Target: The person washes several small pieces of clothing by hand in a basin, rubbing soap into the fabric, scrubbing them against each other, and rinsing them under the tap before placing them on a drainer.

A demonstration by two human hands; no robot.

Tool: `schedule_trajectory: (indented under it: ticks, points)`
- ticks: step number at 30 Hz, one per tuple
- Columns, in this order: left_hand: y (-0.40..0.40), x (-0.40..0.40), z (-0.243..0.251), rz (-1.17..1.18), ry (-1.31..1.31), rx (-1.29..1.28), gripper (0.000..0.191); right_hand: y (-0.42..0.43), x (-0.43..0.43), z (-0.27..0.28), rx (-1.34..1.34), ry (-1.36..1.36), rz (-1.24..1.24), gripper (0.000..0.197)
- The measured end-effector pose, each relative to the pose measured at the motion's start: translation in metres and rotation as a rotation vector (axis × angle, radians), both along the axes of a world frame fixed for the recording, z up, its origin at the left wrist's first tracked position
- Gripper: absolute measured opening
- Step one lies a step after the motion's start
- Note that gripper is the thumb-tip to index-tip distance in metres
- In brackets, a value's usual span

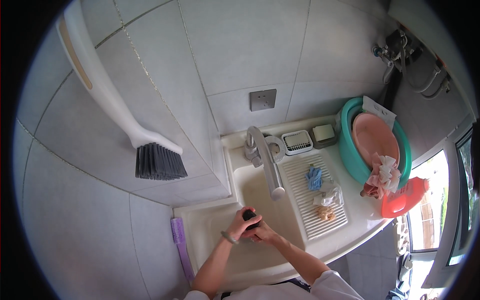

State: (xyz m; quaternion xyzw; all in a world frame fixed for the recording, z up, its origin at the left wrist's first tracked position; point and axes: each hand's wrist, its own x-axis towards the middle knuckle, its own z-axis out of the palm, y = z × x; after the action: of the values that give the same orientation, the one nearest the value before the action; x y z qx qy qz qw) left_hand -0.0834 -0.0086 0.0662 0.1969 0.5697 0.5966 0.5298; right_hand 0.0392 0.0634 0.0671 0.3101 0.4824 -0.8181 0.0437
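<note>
Over the basin of a cream-coloured laundry sink (270, 210), my left hand (240, 223) and my right hand (261, 231) are together around a small black object (251, 218). Its kind cannot be told, and fingers cover part of it. A bracelet (229, 237) circles my left wrist. The chrome faucet (268, 165) arches above the basin, its spout end up and to the right of my hands. On the ribbed washboard (307, 210) to the right lie a crumpled blue cloth item (314, 178), a crumpled white item (330, 195) and a small tan item (326, 213).
Behind the washboard stand two soap dishes with soap (297, 140) (323, 132). A teal basin (348, 150) holding a pink basin (375, 137) leans at the right, near a red plastic jug (405, 198). A purple brush (182, 247) lies along the sink's left edge; a large white-handled brush (112, 101) hangs at upper left.
</note>
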Motion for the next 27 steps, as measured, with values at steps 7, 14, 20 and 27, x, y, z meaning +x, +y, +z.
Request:
schedule_trajectory:
  ticks: [7, 14, 20, 27]
  points:
    - [0.025, 0.004, 0.104, -0.46, -0.678, 0.655, 0.067, -0.021, -0.008, 0.077, -1.24, 0.732, 0.529, 0.023]
    - [0.018, 0.01, 0.194, -0.748, -0.843, 1.022, 0.022, -0.036, 0.003, 0.133, -1.464, 0.52, 0.591, 0.011]
    - [0.019, 0.01, 0.168, -0.141, -0.134, 0.199, 0.007, -0.014, 0.01, 0.128, -0.8, 0.059, 0.105, 0.022]
    - [0.025, 0.033, 0.094, 0.295, 0.186, 0.094, 0.013, -0.035, 0.004, 0.036, 0.679, -0.042, -0.253, 0.019]
